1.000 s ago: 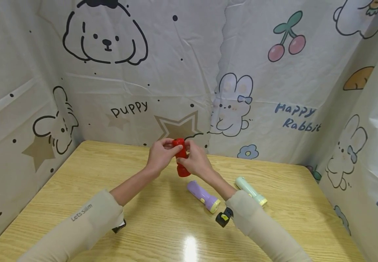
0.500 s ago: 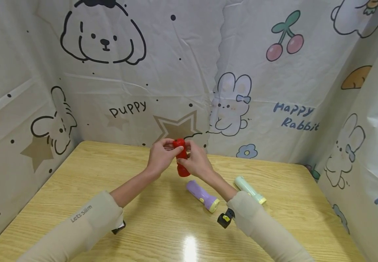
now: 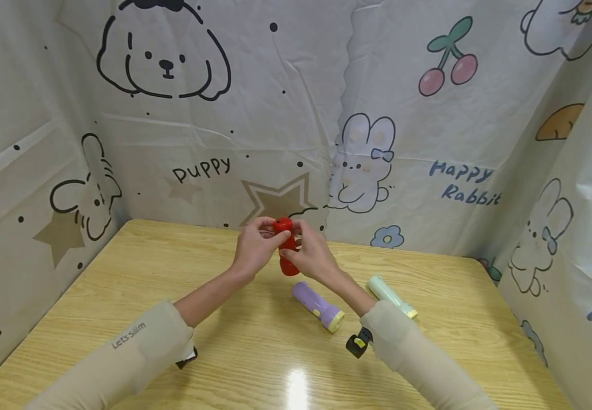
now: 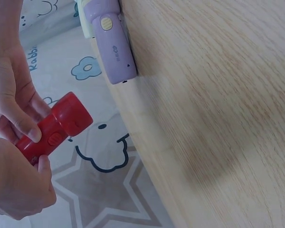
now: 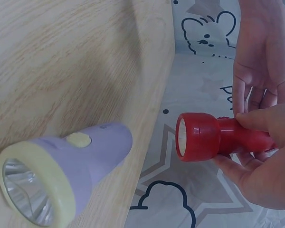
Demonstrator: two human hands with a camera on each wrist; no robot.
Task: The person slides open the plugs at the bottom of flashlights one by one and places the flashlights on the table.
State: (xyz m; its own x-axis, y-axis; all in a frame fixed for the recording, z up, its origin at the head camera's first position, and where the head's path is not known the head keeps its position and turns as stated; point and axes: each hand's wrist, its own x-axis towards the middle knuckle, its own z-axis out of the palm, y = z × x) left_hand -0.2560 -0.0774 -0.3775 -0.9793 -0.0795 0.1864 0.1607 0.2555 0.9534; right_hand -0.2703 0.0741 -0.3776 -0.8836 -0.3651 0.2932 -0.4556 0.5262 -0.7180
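Note:
A red flashlight [image 3: 289,265] is held up off the table by both hands, its wide head pointing down. My left hand [image 3: 256,248] grips the tail end, the thumb lying across it. On the other side, my right hand [image 3: 314,251] pinches the barrel between thumb and fingers. The left wrist view shows a ribbed red switch [image 4: 55,138] on the barrel, between the fingers of the two hands. In the right wrist view the lens [image 5: 182,137] is seen nearly edge-on. Part of the barrel is hidden behind fingers.
Just in front of the hands, a purple flashlight [image 3: 318,307] with a pale yellow rim lies on the wooden table [image 3: 244,353]. A mint green flashlight [image 3: 391,296] lies to its right, partly behind the right forearm. Printed cloth [image 3: 275,131] hangs behind the table.
Both hands and the red flashlight have shifted slightly to the right. The grip looks the same, and the other flashlights have stayed in place.

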